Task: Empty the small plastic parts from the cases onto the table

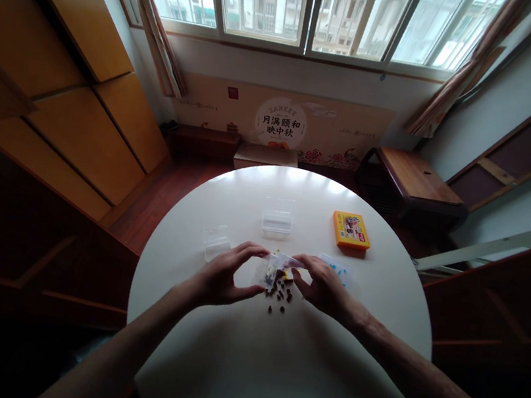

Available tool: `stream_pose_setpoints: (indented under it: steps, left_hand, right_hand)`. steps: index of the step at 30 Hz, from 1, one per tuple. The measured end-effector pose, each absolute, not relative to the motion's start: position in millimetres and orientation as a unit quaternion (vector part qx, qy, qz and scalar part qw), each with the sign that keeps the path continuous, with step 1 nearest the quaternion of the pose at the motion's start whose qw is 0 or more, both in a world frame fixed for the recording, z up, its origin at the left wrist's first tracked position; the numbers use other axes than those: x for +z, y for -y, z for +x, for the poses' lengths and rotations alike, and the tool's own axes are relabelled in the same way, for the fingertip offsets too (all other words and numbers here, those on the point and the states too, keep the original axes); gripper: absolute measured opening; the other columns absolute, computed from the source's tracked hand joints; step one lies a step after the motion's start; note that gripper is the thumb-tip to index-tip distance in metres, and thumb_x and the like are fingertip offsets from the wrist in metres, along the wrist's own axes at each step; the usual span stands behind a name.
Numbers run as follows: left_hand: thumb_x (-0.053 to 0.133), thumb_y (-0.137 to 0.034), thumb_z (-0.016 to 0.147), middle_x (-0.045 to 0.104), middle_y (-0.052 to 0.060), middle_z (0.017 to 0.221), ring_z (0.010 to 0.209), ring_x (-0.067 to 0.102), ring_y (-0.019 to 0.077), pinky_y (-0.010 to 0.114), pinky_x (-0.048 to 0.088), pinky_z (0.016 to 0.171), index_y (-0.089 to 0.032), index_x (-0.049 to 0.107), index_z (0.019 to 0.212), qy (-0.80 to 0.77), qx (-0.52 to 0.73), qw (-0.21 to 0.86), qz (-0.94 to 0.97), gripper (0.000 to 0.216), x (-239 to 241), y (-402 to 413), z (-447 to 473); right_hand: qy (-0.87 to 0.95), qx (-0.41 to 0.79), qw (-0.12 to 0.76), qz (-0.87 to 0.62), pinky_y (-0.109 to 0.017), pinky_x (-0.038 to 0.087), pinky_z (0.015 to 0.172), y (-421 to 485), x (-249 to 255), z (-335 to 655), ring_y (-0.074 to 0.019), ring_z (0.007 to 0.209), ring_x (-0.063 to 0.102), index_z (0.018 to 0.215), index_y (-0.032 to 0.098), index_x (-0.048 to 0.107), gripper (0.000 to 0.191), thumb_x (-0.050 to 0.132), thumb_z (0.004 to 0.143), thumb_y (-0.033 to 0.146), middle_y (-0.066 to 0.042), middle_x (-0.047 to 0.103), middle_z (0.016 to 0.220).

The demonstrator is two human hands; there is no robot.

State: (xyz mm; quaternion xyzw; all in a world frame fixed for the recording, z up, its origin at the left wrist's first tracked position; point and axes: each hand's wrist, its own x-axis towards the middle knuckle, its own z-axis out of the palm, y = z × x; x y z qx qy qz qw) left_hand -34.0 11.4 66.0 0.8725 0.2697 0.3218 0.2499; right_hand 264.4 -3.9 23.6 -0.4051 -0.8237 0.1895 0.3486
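Above white table (226,359) — left hand (218,275), right hand (325,286), fingertips pinching clear container (271,272) — panel (280,125): 月满颐和映中秋

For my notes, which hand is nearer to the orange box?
Right. The right hand is below the orange box in the picture, slightly left; the left hand is also below it, farther left.

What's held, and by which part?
A small clear plastic box: left hand grips it by opposite edges; right hand is beside it, hold unclear.

I am seeing a clear case (271,272) tilted, apparently open; small dark-brown bits (279,296) are lying scattered just beside it.
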Motion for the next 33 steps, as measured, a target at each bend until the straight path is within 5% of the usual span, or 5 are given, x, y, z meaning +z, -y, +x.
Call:
stream_pose_setpoints:
  steps: [18, 27, 33]
  left_hand:
    - [0.078, -0.041, 0.101, 0.075, 0.015, 0.137, 0.121, 0.074, 0.0311, 0.05, 0.064, 0.106, -0.023, 0.056, 0.157, -0.18, 0.251, 0.091, 0.947, 0.063, 83, -15, -24]
    - [0.085, -0.039, 0.095, 0.067, 0.016, 0.146, 0.13, 0.071, 0.0317, 0.048, 0.064, 0.109, -0.027, 0.052, 0.16, -0.249, 0.302, 0.214, 0.895, 0.074, 81, -16, -30]
    - [0.091, -0.029, 0.086, 0.071, 0.014, 0.136, 0.126, 0.074, 0.0311, 0.05, 0.062, 0.114, -0.022, 0.058, 0.147, -0.225, 0.378, 0.361, 0.822, 0.07, 50, -19, -11]
  right_hand:
    - [0.804, 0.186, 0.368, -0.429, -0.045, 0.062, 0.102, 3, 20, 271, -0.0263, 0.113, 0.078, 0.123, 0.025, 0.072, 0.032, 0.064, 0.098, 0.007, -0.007, 0.082, 0.121]
    - [0.759, 0.158, 0.428, -0.464, -0.045, 0.064, 0.093, 0, 37, 272, -0.0276, 0.099, 0.079, 0.112, 0.026, 0.075, 0.012, 0.064, 0.107, 0.029, -0.008, 0.083, 0.108]
    - [0.709, 0.2, 0.499, -0.456, -0.038, 0.065, 0.077, -17, 59, 266, -0.0235, 0.082, 0.079, 0.104, 0.025, 0.075, 0.025, 0.073, 0.105, 0.049, -0.006, 0.082, 0.096]
